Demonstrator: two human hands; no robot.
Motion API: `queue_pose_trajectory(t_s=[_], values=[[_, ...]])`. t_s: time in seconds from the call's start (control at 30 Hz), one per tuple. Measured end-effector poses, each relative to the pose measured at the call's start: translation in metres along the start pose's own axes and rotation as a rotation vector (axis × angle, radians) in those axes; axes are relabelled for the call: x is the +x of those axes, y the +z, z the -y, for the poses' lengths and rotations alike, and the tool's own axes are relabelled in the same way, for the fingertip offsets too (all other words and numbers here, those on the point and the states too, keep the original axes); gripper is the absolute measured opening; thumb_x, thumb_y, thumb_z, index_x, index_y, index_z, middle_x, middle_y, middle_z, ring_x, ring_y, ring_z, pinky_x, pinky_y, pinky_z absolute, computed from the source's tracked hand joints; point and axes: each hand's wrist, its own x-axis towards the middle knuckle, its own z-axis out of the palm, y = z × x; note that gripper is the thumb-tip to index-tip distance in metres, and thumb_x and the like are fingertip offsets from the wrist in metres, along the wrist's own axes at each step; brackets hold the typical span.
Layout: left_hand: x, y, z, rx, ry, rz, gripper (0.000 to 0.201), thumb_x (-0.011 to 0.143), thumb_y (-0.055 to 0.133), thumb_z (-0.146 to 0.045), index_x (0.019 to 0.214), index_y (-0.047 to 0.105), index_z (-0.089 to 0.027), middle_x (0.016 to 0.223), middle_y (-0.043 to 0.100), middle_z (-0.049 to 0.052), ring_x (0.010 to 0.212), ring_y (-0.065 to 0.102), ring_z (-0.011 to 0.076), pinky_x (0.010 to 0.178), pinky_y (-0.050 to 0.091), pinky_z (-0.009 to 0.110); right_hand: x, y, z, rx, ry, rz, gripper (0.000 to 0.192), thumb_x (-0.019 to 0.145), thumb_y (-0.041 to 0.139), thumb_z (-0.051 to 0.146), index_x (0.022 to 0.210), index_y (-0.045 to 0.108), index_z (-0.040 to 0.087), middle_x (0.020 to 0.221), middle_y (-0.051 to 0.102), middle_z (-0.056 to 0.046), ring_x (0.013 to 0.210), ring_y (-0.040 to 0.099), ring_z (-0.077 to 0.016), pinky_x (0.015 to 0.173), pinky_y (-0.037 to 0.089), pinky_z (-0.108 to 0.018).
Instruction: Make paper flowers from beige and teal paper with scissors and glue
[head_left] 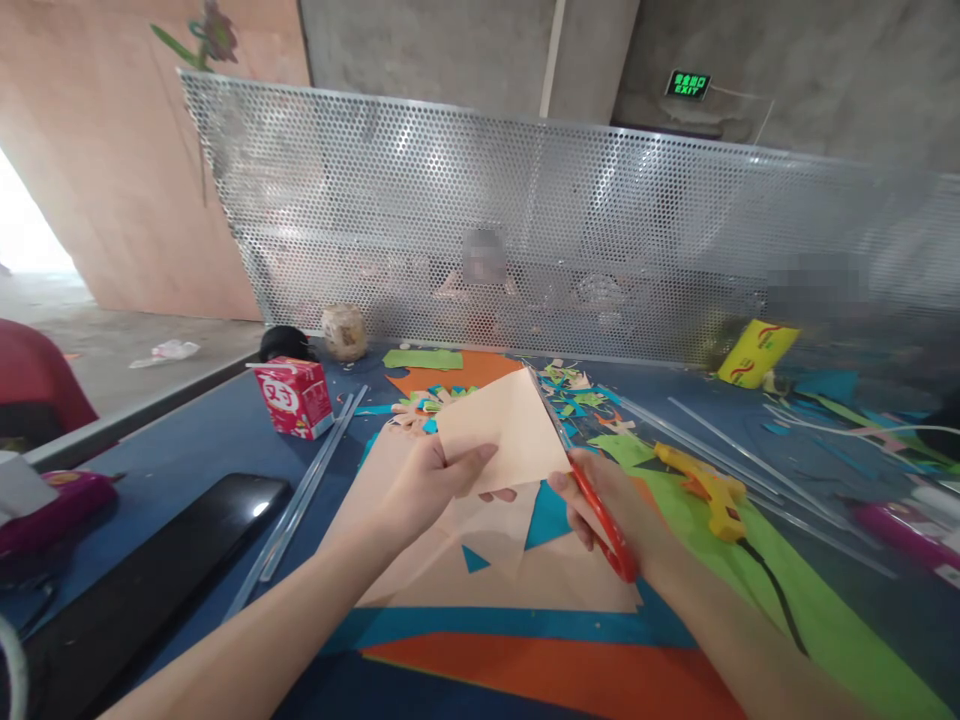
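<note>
My left hand [439, 470] pinches a cream piece of paper [506, 425] at its lower left, thumb on top and fingertips showing beneath. My right hand [600, 505] grips the red-handled scissors [604, 520], whose blades lie along the right edge of that paper. Whether the blades are apart is hard to see. Below both hands are larger cream sheets [510, 585] with a small blue triangle [474, 559] on them. Blue paper [547, 515] and orange paper [555, 665] show around these sheets.
Paper scraps [574, 390] lie beyond the hands. To the right are a yellow glue gun [709, 490], green paper [810, 590] and clear glue sticks [697, 455]. A red drink carton [294, 398] and a black phone [165, 580] sit left. A perforated metal screen [420, 200] borders the table.
</note>
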Motion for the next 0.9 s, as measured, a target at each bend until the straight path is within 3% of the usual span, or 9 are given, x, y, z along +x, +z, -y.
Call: queue_pose_trajectory(t_s=[0.13, 0.57, 0.9], values=[[0.000, 0.001, -0.002, -0.006, 0.003, 0.005, 0.017, 0.082, 0.055, -0.027, 0.074, 0.063, -0.015, 0.060, 0.066, 0.002, 0.054, 0.058, 0.0123, 0.050, 0.042, 0.021, 0.001, -0.001, 0.000, -0.012, -0.050, 0.003, 0.034, 0.066, 0.059, 0.048, 0.067, 0.036, 0.024, 0.039, 0.036, 0.012, 0.028, 0.036, -0.0062, 0.031, 0.031, -0.019], [-0.001, 0.003, -0.010, 0.091, -0.014, -0.039, 0.019, 0.081, 0.056, -0.027, 0.072, 0.063, -0.011, 0.057, 0.066, 0.004, 0.053, 0.059, 0.0125, 0.045, 0.038, 0.018, 0.000, -0.001, -0.004, 0.024, -0.010, -0.013, 0.040, 0.067, 0.062, 0.052, 0.066, 0.033, 0.025, 0.034, 0.033, 0.014, 0.024, 0.033, -0.0057, 0.025, 0.027, -0.017], [0.007, -0.007, -0.001, 0.005, 0.001, -0.125, 0.021, 0.079, 0.058, -0.029, 0.075, 0.064, -0.010, 0.060, 0.069, 0.005, 0.054, 0.061, 0.0133, 0.055, 0.047, 0.023, 0.012, -0.012, -0.007, 0.087, 0.025, -0.099, 0.046, 0.062, 0.069, 0.054, 0.061, 0.035, 0.023, 0.036, 0.034, 0.013, 0.022, 0.034, -0.0056, 0.021, 0.027, -0.016]])
